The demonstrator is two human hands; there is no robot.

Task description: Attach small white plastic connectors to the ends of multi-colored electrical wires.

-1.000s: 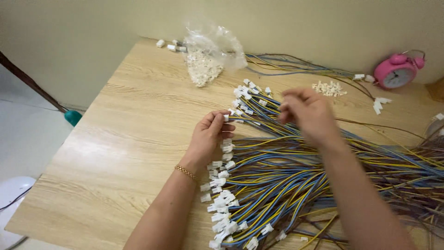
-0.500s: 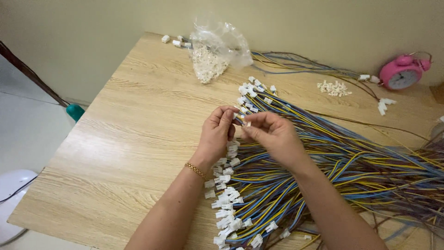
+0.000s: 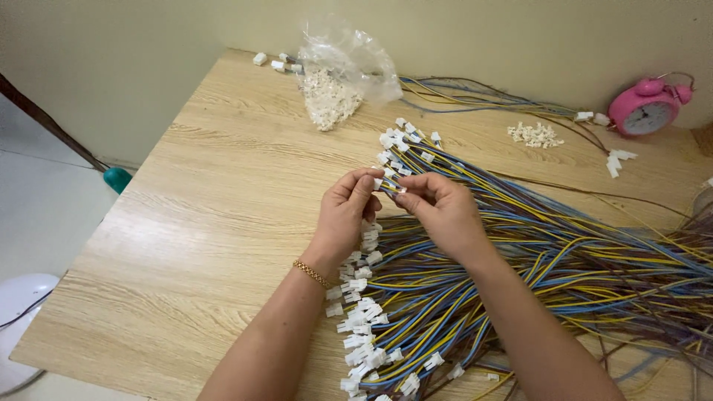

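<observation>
A small white connector (image 3: 380,183) is pinched between the fingertips of the left hand (image 3: 345,212) and the right hand (image 3: 438,208) above a wooden bench (image 3: 223,215), both grips closed tightly around the piece and the thin wire ends leading into it. The connector is held just above a large fan of blue, yellow and brown wires (image 3: 535,252), which is spread across the right half of the bench, with rows of white plugs (image 3: 360,327) already fitted at the near ends and another cluster of plugs (image 3: 405,145) lying just beyond the hands. The step in hand is judged to be the seating of a wire end in its housing; whether the wire is fully home cannot be told, since the joint is hidden by the fingers. A firm, straight push is likely called for next, with the housing kept square so that the pins are not bent. A clear plastic bag of loose white housings (image 3: 330,93) is seen at the far edge, a small heap of white parts (image 3: 533,134) lies well apart to the right, and a pink alarm clock (image 3: 648,108) stands near the wall. A gold bracelet (image 3: 312,273) is worn on the left wrist.
</observation>
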